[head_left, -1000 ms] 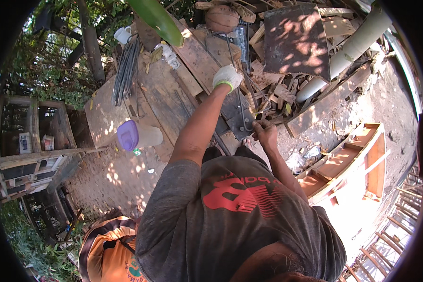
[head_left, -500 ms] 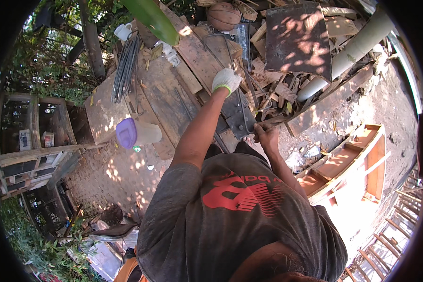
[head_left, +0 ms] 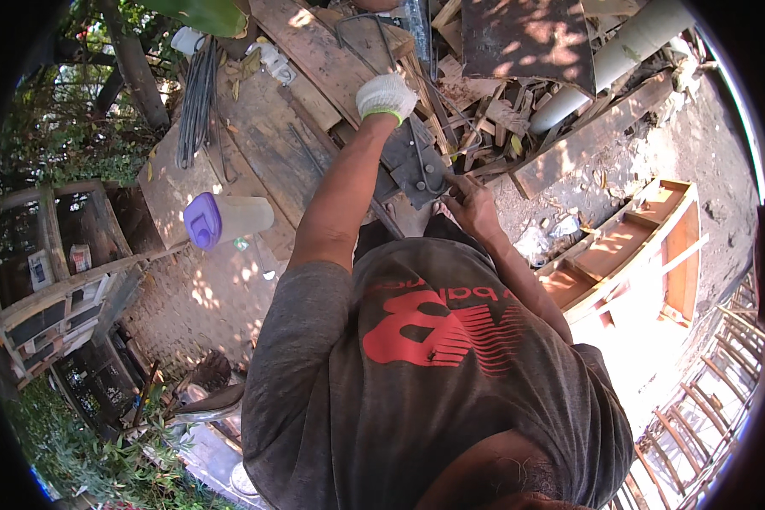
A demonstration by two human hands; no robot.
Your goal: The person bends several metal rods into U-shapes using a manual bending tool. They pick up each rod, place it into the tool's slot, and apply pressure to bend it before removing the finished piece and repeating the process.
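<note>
- Through the head camera, I'm seeing the gloved left hand (head_left: 388,96) gripping the dark rod (head_left: 416,146).
- The bare right hand (head_left: 471,206) is pinching its curved end.
- The rod is lying over the studded plate (head_left: 417,198).

In front of you there is a thin dark metal rod (head_left: 417,146), which comes out from under your left hand (head_left: 388,98) and runs, almost straight, toward your body. Near its end it curves like a hook, turning to your right hand (head_left: 474,206). This bend lies over a dark flat plate (head_left: 405,174), beside two round pegs (head_left: 428,168). Whether it touches both, you cannot see clearly.
</note>
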